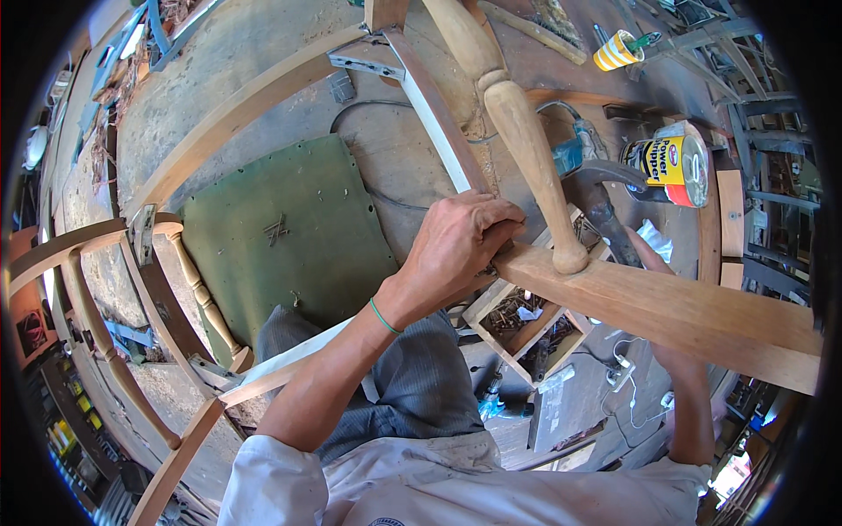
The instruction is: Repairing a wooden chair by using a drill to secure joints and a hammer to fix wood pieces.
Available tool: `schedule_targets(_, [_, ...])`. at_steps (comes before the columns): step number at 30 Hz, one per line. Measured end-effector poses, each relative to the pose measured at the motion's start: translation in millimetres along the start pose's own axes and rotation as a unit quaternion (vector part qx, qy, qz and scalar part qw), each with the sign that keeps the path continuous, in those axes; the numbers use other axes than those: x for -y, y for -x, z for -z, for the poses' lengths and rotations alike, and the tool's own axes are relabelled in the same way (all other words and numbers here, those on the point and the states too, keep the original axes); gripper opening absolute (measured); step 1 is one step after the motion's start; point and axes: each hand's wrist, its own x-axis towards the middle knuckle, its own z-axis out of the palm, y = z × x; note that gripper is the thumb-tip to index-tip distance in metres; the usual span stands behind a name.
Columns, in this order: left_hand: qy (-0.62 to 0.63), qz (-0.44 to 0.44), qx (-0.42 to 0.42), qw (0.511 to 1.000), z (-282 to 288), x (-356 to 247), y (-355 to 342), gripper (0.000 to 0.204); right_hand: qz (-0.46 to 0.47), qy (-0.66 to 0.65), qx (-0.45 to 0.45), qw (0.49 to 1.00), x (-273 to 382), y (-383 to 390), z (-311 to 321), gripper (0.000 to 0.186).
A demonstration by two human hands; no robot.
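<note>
A wooden chair frame with turned spindles spreads across the view. My left hand point(460, 241), a green band at its wrist, rests where a pale rail point(667, 307) meets the frame's corner. Its fingers are pinched together, and whatever they hold is hidden. A turned wooden post point(526, 149) rises from that rail. Beyond the post, my right hand point(647, 252) grips a hammer point(618, 232) by its handle, the dark claw head upward. The rail hides most of this hand. Just below the rail is a wooden box point(500, 342) of loose nails or screws.
A green upholstered seat panel point(281, 219) with a few nails on it lies left of centre. A yellow and black can point(675, 167) is lying on its side at right, near a striped cup point(618, 51). A blue power tool point(570, 153) and a cable lie behind the post.
</note>
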Motion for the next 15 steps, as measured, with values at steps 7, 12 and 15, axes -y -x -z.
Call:
schedule_targets(7, [-0.006,-0.019,0.014,1.0,-0.6,6.1,0.3,0.01,0.005,0.061,-0.022,0.998,16.4,-0.5,-10.9,0.068])
schedule_targets(12, [-0.023,-0.051,0.017,0.998,-1.7,11.6,0.1,0.01,0.005,0.103,-0.043,0.994,20.6,2.0,-6.4,0.065])
schedule_targets(15, [-0.002,-0.023,0.006,1.0,-0.1,5.1,0.8,0.01,0.005,0.127,-0.054,0.99,21.9,4.7,-3.6,0.063])
